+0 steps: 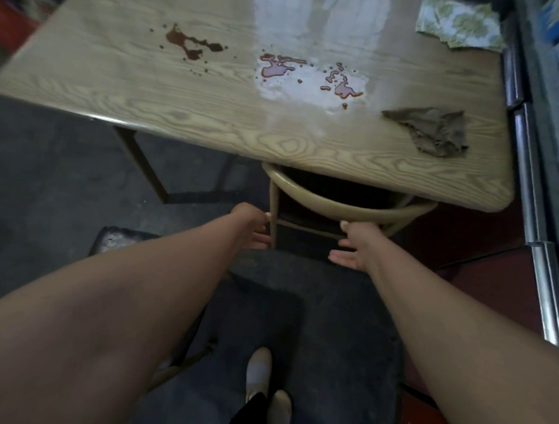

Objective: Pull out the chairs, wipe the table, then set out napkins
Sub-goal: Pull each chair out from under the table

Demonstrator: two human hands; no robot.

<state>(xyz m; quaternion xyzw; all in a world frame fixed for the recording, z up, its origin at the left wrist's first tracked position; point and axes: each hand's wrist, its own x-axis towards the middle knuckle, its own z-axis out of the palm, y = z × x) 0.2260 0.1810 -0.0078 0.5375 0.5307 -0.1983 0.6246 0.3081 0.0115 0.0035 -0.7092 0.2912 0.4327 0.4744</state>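
I see both hands reaching for the chair (339,205), tucked under the bench (179,103). The left hand (253,228) is spread just beside the chair's left post. The right hand (352,247) is spread below its curved back rail, gripping nothing. Beyond the chair, on the bench, lie a brown cloth (431,130), red spills (276,67) and, farthest, patterned napkins (460,23).

Glossy wood-grain table (115,75), crumpled brown cloth (435,130), patterned paper napkins (460,23), smooth beige chair (345,206).
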